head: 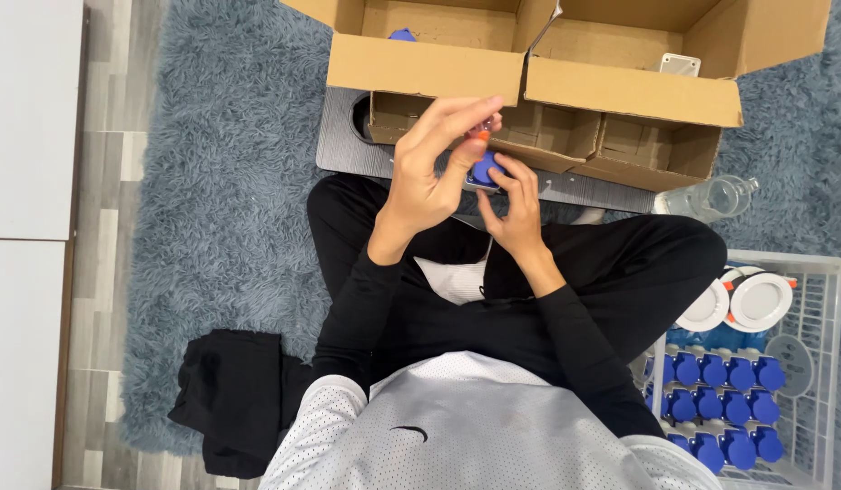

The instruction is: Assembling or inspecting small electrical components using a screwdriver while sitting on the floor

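left hand (pixel 425 177): I pinch an orange bit (pixel 483 134) over the blue part (pixel 483 170)
right hand (pixel 516 201): fingers pinch that part
done: unclear; many parts (pixel 724 372) wait in basket (pixel 824 272) right of me

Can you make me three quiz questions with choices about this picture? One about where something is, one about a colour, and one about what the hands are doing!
1. Where is the white basket with the blue parts?
A. By the person's right knee
B. Inside a cardboard box
C. On the dark cloth

2. What colour is the rug?
A. Red
B. Grey-blue
C. Yellow

3. What are the hands doing?
A. Resting flat on the rug
B. Both holding a small blue part
C. Folding the dark cloth

Answers:
1. A: the basket sits at the lower right of the picture, beside the bent knee.
2. B: the shaggy rug under the cardboard boxes is grey-blue.
3. B: the left hand and right hand meet around a small blue part with an orange bit, held above the lap.
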